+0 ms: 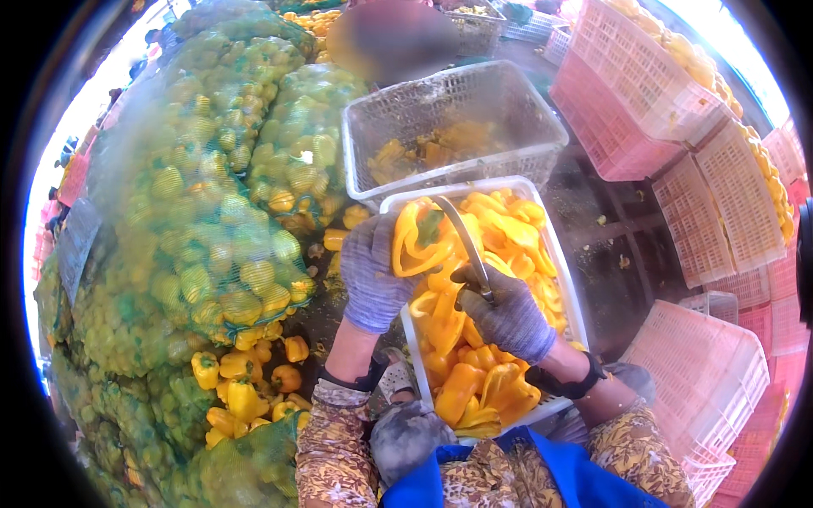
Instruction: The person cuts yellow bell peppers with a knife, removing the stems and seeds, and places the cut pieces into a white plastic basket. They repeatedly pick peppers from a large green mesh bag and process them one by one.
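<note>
My left hand [373,271], in a grey-purple knit glove, is closed on a yellow bell pepper [408,245] that looks cut open, with a hollow showing. My right hand [508,313], gloved alike, grips a knife [464,237] with a narrow, curved blade. The blade arcs up and left from my fist, its tip end beside the pepper. Both hands are above a white crate [566,271] in front of me. Opened yellow pepper pieces [500,381] fill it. My right fist hides most of the knife's handle.
Green mesh sacks [212,169] of peppers are piled at left, with loose yellow peppers [241,398] beside them. Beyond my crate stands a grey-white crate [360,127] with some pepper pieces inside. Pale pink crates [694,372] line the right. A blurred person [389,38] is at the far side.
</note>
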Demonstrator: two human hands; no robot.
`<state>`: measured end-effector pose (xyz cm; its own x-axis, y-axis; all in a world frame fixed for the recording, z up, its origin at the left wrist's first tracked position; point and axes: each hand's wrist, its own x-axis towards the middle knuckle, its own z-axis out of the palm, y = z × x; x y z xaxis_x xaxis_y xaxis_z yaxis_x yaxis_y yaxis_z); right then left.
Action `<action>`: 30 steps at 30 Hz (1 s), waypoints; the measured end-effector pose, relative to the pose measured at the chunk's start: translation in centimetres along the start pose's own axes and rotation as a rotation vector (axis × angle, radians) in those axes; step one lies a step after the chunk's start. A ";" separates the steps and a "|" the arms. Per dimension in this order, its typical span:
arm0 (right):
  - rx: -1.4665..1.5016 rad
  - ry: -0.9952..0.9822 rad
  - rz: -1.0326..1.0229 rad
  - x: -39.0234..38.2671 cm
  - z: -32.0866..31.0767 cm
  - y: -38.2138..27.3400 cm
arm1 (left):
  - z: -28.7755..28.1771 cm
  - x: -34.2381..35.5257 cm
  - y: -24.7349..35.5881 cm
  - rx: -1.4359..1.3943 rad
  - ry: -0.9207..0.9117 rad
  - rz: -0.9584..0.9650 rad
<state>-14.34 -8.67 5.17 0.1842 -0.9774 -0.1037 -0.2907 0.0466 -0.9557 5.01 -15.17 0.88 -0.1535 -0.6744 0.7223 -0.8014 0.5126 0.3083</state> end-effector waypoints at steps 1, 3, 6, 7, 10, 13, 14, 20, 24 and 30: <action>-0.016 0.024 -0.018 -0.1 0.2 0.5 | 0.1 -0.2 0.2 -0.013 -0.001 0.011; -0.069 0.039 -0.094 -0.3 0.2 0.6 | 0.3 -0.6 0.6 -0.039 -0.003 0.031; -0.210 0.077 -0.254 1.1 -0.6 2.2 | 0.5 -0.4 1.6 0.013 -0.030 0.107; -0.159 0.011 -0.134 1.5 -1.0 1.3 | 0.5 -0.5 1.8 0.019 -0.033 0.103; 0.026 -0.188 0.213 1.6 -1.3 -1.7 | 0.8 -0.6 1.7 -0.027 0.036 0.119; -0.245 -0.291 0.121 -2.0 -0.1 4.0 | 1.6 -0.1 2.7 -0.687 0.224 -0.402; -0.173 -0.307 0.298 -2.5 -0.4 3.0 | 1.1 -0.1 1.6 -0.493 0.254 -0.328; -0.035 0.024 0.267 -3.4 -4.1 0.6 | 1.3 -2.2 1.3 -1.237 -0.215 -0.709; -0.255 0.274 -0.190 -1.7 -6.1 0.7 | 2.5 -1.9 2.8 -1.316 -0.521 -0.627; -0.655 0.100 -0.484 1.3 -6.5 -1.1 | 4.0 -2.0 3.4 -1.433 -0.649 -0.720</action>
<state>-19.93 -11.37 7.89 0.3543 -0.8737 0.3333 -0.6953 -0.4844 -0.5309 0.28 -14.19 -1.96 -0.5022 -0.8641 -0.0332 0.2463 -0.1797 0.9524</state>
